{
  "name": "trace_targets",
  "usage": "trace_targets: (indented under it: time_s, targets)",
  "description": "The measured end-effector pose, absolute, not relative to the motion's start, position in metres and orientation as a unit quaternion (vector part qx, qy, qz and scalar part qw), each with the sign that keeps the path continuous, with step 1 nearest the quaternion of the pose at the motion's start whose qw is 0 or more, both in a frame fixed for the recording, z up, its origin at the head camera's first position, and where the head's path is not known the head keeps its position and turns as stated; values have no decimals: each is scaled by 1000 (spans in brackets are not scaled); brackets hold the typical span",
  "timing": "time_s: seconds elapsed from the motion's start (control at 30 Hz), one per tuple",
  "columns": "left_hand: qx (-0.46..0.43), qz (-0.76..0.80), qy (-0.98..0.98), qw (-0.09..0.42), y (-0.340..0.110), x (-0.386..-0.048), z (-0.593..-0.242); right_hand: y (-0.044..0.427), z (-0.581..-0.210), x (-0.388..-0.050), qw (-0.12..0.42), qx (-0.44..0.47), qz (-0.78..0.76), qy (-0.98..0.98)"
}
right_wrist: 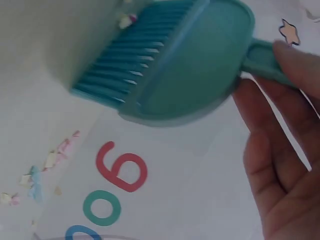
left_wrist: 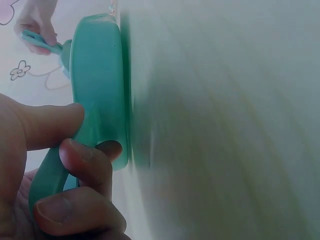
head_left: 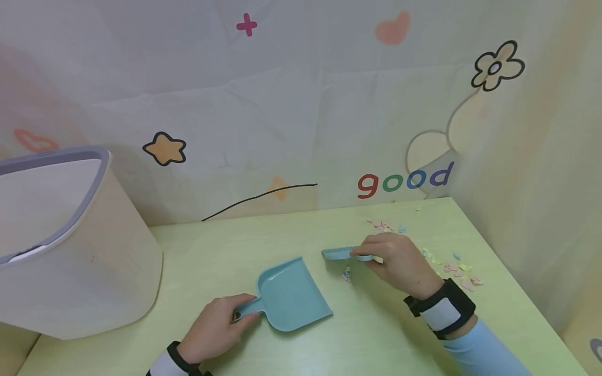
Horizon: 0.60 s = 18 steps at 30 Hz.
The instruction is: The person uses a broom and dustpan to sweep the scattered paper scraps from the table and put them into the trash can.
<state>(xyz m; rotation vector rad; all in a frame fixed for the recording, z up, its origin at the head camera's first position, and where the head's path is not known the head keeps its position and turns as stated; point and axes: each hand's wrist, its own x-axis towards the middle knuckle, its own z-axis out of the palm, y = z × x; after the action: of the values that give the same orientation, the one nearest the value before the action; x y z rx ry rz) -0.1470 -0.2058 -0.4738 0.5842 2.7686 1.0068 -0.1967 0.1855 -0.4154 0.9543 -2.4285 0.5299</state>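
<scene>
A light blue dustpan (head_left: 291,295) lies on the table in the middle of the head view, its wide edge toward the right. My left hand (head_left: 216,322) grips its handle (left_wrist: 52,172), fingers curled round it in the left wrist view. Over the table to the right, my right hand (head_left: 400,261) holds a small blue hand brush (right_wrist: 192,65) by its handle. The bristles (right_wrist: 135,55) look clear of the dustpan. A few paper scraps (head_left: 347,274) lie below the brush, between it and the pan.
A large white bin (head_left: 127,250) with a grey rim stands at the left. More coloured scraps (head_left: 453,268) are scattered at the right of the table (head_left: 211,250), and others (head_left: 383,226) near the back edge. A printed curtain (head_left: 282,104) hangs behind.
</scene>
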Motion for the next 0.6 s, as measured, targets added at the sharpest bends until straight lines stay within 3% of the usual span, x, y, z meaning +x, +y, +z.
trace_targets:
  time_s: [0.2, 0.4, 0.6]
  targets:
    - [197, 332, 920, 73, -205, -148, -473, 187, -401, -188, 187, 366, 206, -888]
    - [200, 333, 918, 79, -204, -149, -476, 191, -394, -186, 196, 388, 235, -869]
    - [197, 331, 919, 84, -203, -150, -477, 200, -383, -185, 207, 352, 278, -870]
